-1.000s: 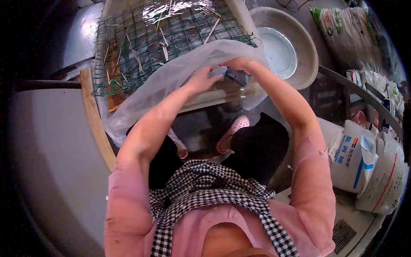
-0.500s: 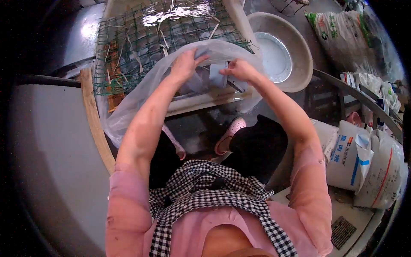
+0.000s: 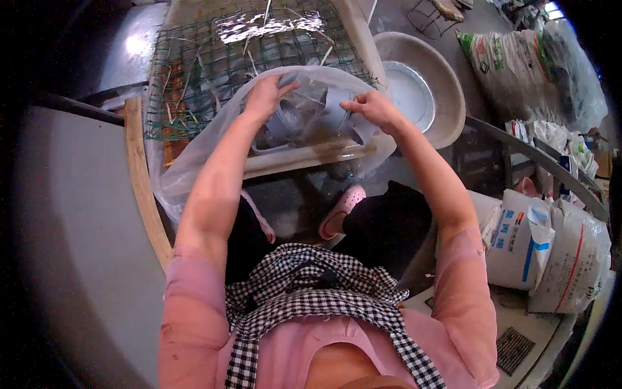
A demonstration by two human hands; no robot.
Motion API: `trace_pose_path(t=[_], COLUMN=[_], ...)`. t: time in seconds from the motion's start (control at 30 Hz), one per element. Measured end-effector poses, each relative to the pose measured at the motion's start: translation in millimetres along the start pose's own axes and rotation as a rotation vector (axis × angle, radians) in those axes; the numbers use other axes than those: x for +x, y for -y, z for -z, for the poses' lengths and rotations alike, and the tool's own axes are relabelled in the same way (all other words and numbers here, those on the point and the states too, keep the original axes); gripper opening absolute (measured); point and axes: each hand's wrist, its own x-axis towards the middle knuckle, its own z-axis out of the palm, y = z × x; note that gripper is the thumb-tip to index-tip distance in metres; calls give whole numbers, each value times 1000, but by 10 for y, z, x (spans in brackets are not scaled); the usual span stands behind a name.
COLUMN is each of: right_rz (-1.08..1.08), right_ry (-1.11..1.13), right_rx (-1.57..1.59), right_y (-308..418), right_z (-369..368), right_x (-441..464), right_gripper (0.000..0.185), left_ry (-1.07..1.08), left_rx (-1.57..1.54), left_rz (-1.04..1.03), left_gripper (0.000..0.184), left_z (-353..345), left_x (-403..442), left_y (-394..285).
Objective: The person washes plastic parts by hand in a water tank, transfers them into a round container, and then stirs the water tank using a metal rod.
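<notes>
A large clear plastic bag (image 3: 194, 152) spreads open below my hands, its rim arching over the front of a water-filled tub. My left hand (image 3: 264, 98) is inside the rim at the left, its fingers closed around a small grey plastic piece (image 3: 289, 79), partly hidden. At the right, my right hand (image 3: 374, 109) pinches a grey plastic pipe fitting (image 3: 335, 102) between thumb and fingers. Several more grey fittings (image 3: 284, 122) lie inside the bag between my hands, blurred by the film.
Green wire mesh (image 3: 214, 71) with pale strips lies over the tub (image 3: 353, 26). A round basin (image 3: 448, 84) with whitish liquid stands to the right. A grey board with a wooden edge (image 3: 137, 155) is at the left. Filled sacks (image 3: 518, 240) stand at the right.
Both hands have shifted slightly, the left one leftward. The piece at my right hand has turned, showing a rounder side. More grey fittings show inside the bag.
</notes>
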Motion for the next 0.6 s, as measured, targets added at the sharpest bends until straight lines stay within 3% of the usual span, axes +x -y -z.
trace_pose_path(t=[0.1, 0.17, 0.2, 0.27, 0.5, 0.57, 0.6], right_rz=[-4, 11, 10, -80, 92, 105, 187], right_ry=[39, 112, 111, 216, 116, 123, 15], right_rx=[-53, 331, 328, 617, 986, 1068, 1121], right_y=[163, 215, 252, 311, -128, -112, -56], right_z=[32, 94, 149, 256, 615, 784, 865], right_x=[-166, -245, -263, -273, -168, -391, -567], right_gripper=[37, 38, 38, 36, 35, 37, 32], left_ry=[41, 49, 59, 9, -63, 11, 76], left_rx=[170, 94, 19, 29, 45, 73, 101], left_rz=[120, 101, 76, 65, 76, 113, 150], left_gripper=[42, 44, 46, 47, 46, 45, 44], left_z=[51, 119, 150, 182, 95, 119, 100], left_x=[44, 63, 67, 65, 45, 17, 15], left_y=[44, 136, 177, 228, 463, 321, 253])
